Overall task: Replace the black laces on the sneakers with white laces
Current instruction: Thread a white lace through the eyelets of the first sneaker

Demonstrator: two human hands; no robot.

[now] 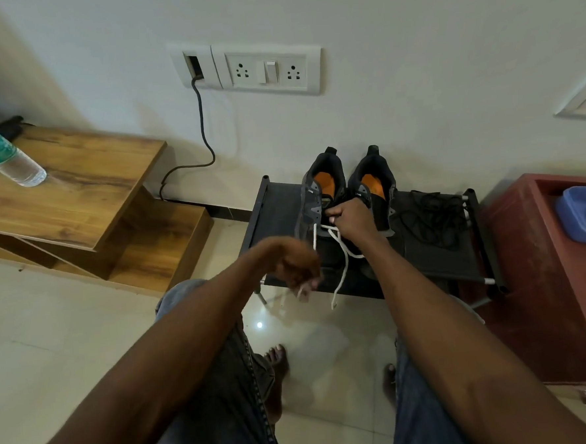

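Two black sneakers with orange insoles stand side by side on a low black rack (276,202), heels to the wall. The left sneaker (317,193) has a white lace (342,263) threaded through its lower eyelets, with one loose end hanging over the rack's front edge. My right hand (351,218) rests on that shoe's tongue area and pinches the lace there. My left hand (299,266), blurred, holds the lace's other end in front of the rack. The right sneaker (373,189) shows no lace. A heap of black laces (433,213) lies on the rack's right part.
A wooden stepped shelf (77,194) with a water bottle (4,153) stands at the left. A red cabinet (542,275) with a blue tray (579,211) is at the right. A cable (206,138) hangs from the wall socket. My knees and bare feet are below on the tiled floor.
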